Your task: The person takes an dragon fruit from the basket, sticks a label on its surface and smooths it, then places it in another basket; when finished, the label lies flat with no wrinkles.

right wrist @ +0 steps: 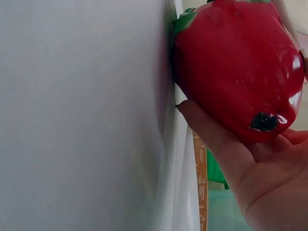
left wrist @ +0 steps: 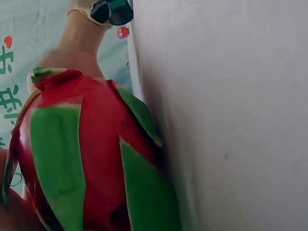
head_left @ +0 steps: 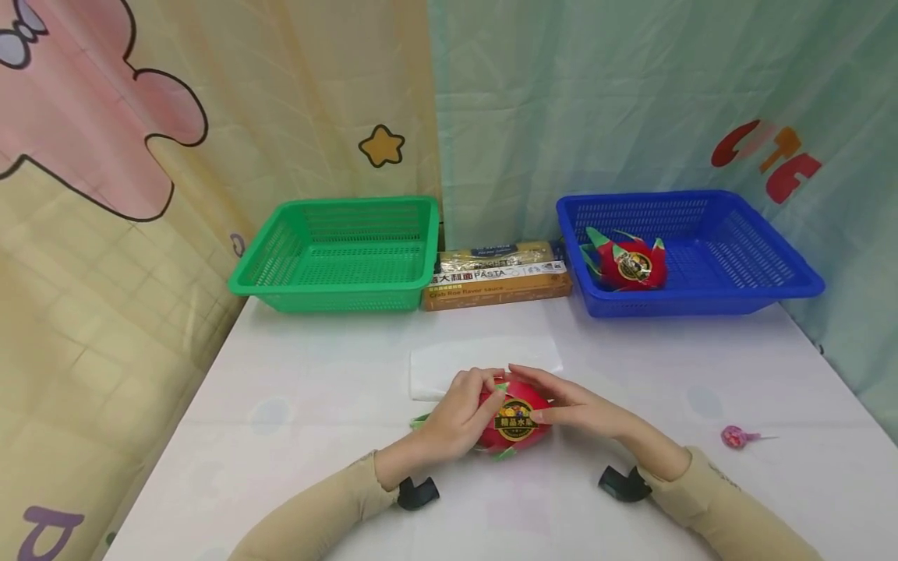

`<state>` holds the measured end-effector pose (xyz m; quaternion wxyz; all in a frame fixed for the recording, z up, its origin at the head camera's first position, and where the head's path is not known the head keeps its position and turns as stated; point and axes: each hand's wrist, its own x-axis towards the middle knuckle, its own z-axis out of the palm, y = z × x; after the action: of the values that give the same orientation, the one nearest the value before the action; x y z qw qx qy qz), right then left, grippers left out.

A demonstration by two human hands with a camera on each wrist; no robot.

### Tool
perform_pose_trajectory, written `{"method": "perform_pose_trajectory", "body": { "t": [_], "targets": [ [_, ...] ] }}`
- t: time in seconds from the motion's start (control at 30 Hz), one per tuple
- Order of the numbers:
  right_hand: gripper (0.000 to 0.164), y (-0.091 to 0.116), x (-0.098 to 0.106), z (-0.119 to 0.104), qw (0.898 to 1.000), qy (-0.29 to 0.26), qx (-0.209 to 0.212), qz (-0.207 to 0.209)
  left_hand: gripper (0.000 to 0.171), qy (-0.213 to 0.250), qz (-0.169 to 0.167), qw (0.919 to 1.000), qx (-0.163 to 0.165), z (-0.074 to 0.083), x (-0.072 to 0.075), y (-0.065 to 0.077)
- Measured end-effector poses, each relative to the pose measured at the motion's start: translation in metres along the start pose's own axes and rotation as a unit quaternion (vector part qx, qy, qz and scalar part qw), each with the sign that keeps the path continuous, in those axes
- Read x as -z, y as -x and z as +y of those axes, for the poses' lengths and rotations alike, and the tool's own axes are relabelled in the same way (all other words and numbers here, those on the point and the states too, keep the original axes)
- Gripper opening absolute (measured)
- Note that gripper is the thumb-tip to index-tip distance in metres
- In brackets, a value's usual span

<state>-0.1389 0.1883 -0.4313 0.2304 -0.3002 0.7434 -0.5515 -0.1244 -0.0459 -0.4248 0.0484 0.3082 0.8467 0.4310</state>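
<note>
A red dragon fruit (head_left: 517,425) with green leaf tips and a black-and-gold label lies on the white table between both hands. My left hand (head_left: 459,417) holds its left side, with fingers over the top. Around the right side, my right hand (head_left: 582,407) grips it, thumb near the label. Green flaps and the red skin of the dragon fruit (left wrist: 103,130) fill much of the left wrist view. In the right wrist view, my right hand (right wrist: 269,178) cups the red end of the fruit, with a dark spot close by.
A green basket (head_left: 337,300) stands at back left. The blue basket (head_left: 701,304) at back right contains another dragon fruit (head_left: 634,265). Between them sit a pasta box (head_left: 498,288) and a spaghetti pack (head_left: 498,253). A white folded sheet (head_left: 449,366) lies behind my hands; a lollipop (head_left: 734,437) lies right.
</note>
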Motion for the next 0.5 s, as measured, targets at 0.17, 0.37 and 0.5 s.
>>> {"method": "perform_pose_trajectory", "body": {
  "t": [0.17,0.37,0.5],
  "targets": [
    [0.058,-0.004,-0.008,0.001,0.998,0.026,-0.029,0.042,0.046,-0.02,-0.016,0.9995,-0.02,-0.002,-0.002,0.001],
    [0.055,-0.008,-0.013,0.003,0.996,0.009,-0.011,0.086,0.051,-0.006,-0.045,0.9984,-0.033,-0.005,0.002,-0.004],
    [0.053,-0.007,-0.011,0.003,0.997,-0.002,0.004,0.072,0.045,0.042,-0.095,0.9945,-0.01,-0.007,0.007,-0.004]
  ]
}}
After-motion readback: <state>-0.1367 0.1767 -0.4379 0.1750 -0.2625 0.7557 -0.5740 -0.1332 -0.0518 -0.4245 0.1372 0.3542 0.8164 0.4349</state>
